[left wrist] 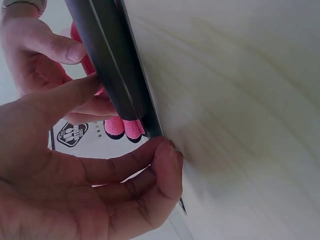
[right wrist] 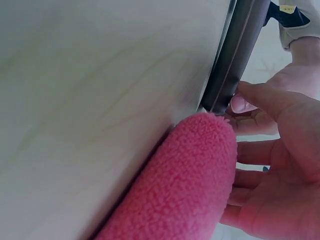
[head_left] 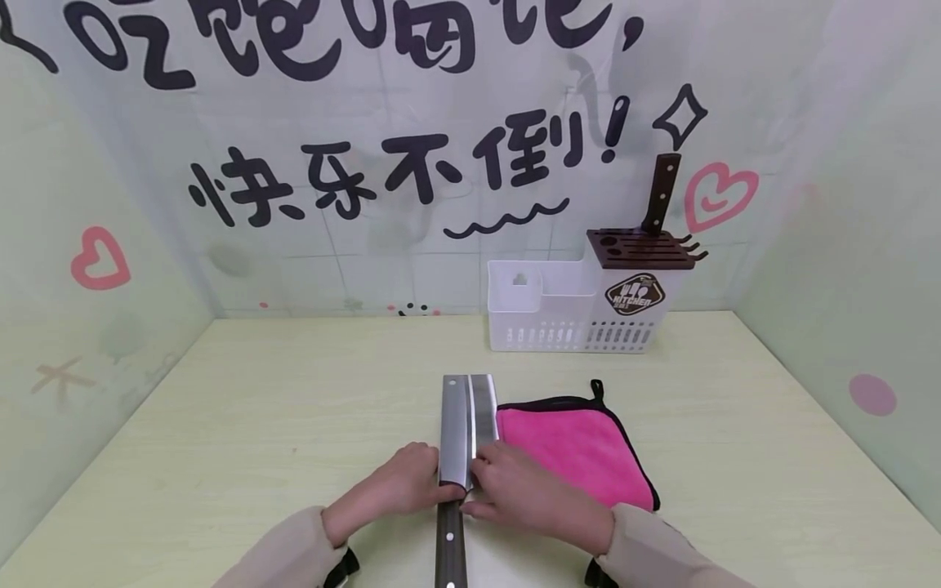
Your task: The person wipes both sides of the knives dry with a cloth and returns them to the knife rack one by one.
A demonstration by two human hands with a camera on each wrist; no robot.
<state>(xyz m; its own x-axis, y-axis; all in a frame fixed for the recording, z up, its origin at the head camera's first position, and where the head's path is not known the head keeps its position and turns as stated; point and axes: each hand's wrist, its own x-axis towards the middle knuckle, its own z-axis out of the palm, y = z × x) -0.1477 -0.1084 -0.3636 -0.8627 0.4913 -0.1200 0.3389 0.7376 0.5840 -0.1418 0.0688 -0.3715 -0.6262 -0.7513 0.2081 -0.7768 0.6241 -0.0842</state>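
Note:
A cleaver (head_left: 456,425) lies on the table, its wide steel blade pointing away from me and its dark riveted handle (head_left: 451,543) towards me. My left hand (head_left: 412,480) grips it where blade meets handle, thumb across the top and fingers curled at the left edge. From the other side my right hand (head_left: 518,490) holds it, fingers bent at the blade's right edge and thumb by the handle. A folded pink cloth (head_left: 573,449) with black trim and a hanging loop lies to the right, partly behind my right hand. In the right wrist view the cloth (right wrist: 185,170) hides some fingertips.
A white plastic holder (head_left: 540,331) with a slotted brown top stands at the back of the table. Another dark-handled knife (head_left: 664,192) rises from its slots. Printed wall sheets (head_left: 331,278) enclose the back and sides. The pale wood-grain table (head_left: 257,425) stretches to both sides.

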